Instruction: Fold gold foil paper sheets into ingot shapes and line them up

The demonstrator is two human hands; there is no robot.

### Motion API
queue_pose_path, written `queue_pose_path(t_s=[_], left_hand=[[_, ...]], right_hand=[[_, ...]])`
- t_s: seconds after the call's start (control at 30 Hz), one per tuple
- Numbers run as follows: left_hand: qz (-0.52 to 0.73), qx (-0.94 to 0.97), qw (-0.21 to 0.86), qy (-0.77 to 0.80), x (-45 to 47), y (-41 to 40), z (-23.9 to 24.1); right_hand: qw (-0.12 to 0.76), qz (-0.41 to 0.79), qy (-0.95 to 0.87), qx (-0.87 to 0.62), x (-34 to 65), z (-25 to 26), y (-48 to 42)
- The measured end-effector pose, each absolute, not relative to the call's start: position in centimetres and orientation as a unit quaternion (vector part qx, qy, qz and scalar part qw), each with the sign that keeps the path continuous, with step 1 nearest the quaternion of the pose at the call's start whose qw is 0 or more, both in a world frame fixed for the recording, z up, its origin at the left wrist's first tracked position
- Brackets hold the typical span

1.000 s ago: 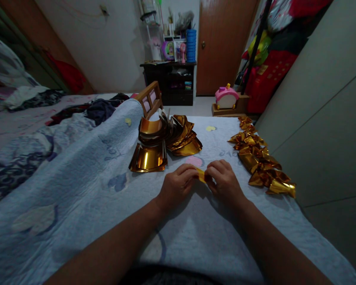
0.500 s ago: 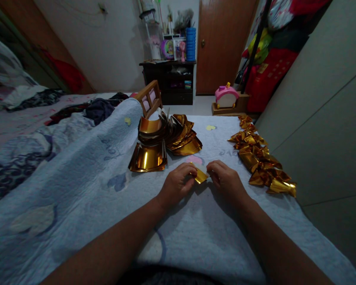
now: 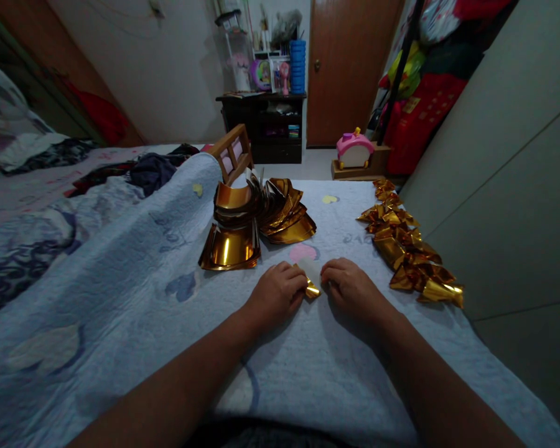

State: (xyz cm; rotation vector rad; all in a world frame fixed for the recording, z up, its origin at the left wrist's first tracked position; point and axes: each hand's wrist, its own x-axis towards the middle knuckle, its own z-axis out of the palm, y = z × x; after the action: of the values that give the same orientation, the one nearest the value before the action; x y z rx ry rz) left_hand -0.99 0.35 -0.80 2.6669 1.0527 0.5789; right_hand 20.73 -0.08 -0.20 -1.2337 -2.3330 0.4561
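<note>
Between my hands is a small sheet of gold foil paper (image 3: 312, 290), partly folded, with a pale underside showing at its upper part. My left hand (image 3: 275, 292) is closed on the left side of it, fingers curled over the foil. The fingertips of my right hand (image 3: 352, 286) are pinched together at the pale right edge; the exact contact is partly hidden. Beyond my left hand lies a fanned stack of gold foil sheets (image 3: 231, 246). To the right, a row of folded gold foil pieces (image 3: 392, 246) runs along the bed's edge.
A light blue quilt (image 3: 177, 348) with heart patterns covers the surface and rises in a ridge on the left. A wooden rail (image 3: 233, 152) stands at the far edge. A pale cabinet (image 3: 508, 186) borders the right side. Farther back are a pink toy (image 3: 354, 149) and a dark shelf (image 3: 261, 127).
The foil sheet has been turned down and folded further, showing more pale underside and less gold. Both hands have shifted slightly left, still close to the sheet.
</note>
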Motion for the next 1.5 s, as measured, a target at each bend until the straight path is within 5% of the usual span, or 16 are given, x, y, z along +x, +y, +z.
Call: queue_pose_path(t_s=[0.17,0.4,1.5], left_hand=[[0.195,0.918,0.107,0.330,-0.9,0.2,-0.4],[0.208,0.914,0.130,0.323,-0.9,-0.2,-0.5],[0.248,0.890,0.226,0.309,-2.2,1.3,-1.2]], right_hand=[[0.274,0.151,-0.851,-0.422,20.1,-0.7,-0.1],[0.190,0.163,-0.864,-0.438,19.5,-1.1,-0.4],[0.202,0.203,-0.859,-0.424,18.3,-0.8,-1.1]])
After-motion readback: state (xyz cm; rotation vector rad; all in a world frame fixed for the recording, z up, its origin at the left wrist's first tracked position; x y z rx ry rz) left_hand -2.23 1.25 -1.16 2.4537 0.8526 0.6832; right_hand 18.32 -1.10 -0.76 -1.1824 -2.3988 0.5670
